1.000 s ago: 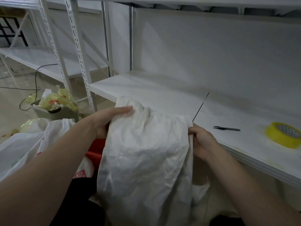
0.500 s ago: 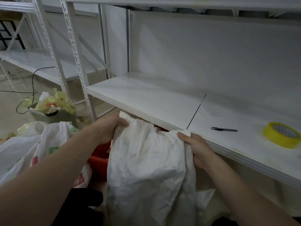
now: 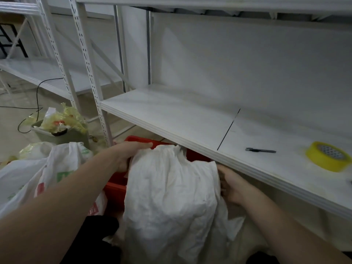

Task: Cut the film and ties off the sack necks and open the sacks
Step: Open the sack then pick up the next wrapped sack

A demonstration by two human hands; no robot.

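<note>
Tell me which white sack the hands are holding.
The plain crumpled sack at centre, left hand and right hand gripping its top corners; the printed sack at left is unheld.

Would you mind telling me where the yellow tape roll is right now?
In the head view, the yellow tape roll lies at the far right on the white shelf, just right of the dark pen-like tool.

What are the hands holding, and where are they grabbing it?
Both hold the white sack near its top: the left hand grips its upper left edge, and the right hand grips its upper right edge.
</note>
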